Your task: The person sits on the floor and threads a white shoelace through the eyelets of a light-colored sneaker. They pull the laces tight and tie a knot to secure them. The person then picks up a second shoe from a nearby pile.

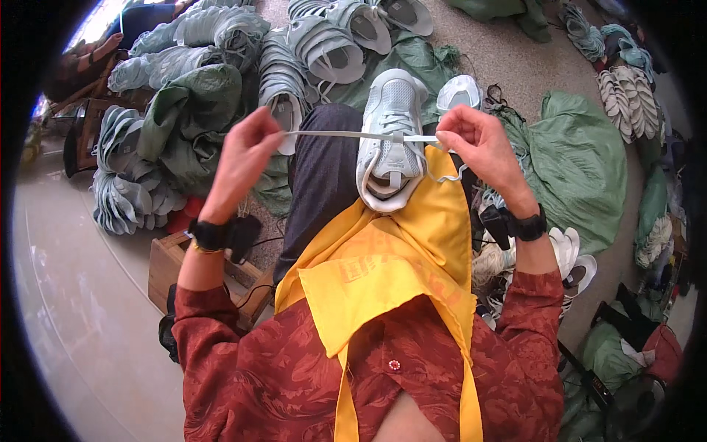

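Observation:
A pale grey-blue shoe upper [398, 99] rests on my lap, toe pointing away from me, partly laced. A flat pale shoelace [335, 134] stretches taut across it, passing by the loop on the tongue [398, 151]. My left hand [252, 141] pinches the lace to the left of the shoe. On the right, my right hand [482, 144] pinches the other part of the lace close beside the shoe. A loose lace end [451, 177] curls below my right hand. The yellow apron [427, 243] lies under the heel.
Stacked pale shoe uppers [202, 37] lie at the far left, with more uppers [121, 177] below them. A green sack [578, 169] bulges on the right. White shoe parts [630, 103] sit beyond it. A wooden stool [173, 269] stands by my left elbow. Another person's hand [107, 48] shows at upper left.

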{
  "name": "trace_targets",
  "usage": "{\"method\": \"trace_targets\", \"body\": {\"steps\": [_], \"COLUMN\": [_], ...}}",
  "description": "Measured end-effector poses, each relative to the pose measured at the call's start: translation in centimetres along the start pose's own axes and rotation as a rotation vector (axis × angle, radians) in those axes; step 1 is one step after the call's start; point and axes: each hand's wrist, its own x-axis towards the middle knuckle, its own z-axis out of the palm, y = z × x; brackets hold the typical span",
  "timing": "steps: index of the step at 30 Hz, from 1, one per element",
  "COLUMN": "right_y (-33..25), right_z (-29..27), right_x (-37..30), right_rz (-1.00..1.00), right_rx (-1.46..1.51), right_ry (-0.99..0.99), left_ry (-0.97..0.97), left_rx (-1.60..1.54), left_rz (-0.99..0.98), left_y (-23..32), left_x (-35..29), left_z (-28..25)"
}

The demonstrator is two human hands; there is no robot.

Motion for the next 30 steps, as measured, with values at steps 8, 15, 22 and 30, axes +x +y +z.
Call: {"method": "trace_targets", "body": {"steps": [8,15,22,30], "right_y": [1.5,0.5,1.7,1.7], "right_z": [1.9,3.2,4.0,4.4], "right_x": [1.7,-0.3,-1.9,-2.3], "right_rz": [-0.085,-0.172,-0.108,-0.124], "right_rx": [0.126,-0.352,-0.362,-0.349], "right_ry": [-0.075,0.044,0.149,0.232], "left_ry": [0.347,0.367,0.187,-0.089], "left_rx": [0.415,0.668,0.294,0.264], "left_rz": [-0.181,-0.510,-0.030,0.447], "left_y": [-11.5,-18.2,-8.7,1.3], "left_x": [-4.4,-7.2,-1.7,1.2], "left_z": [-13.7,-16.2,-2.9,8.3]}}
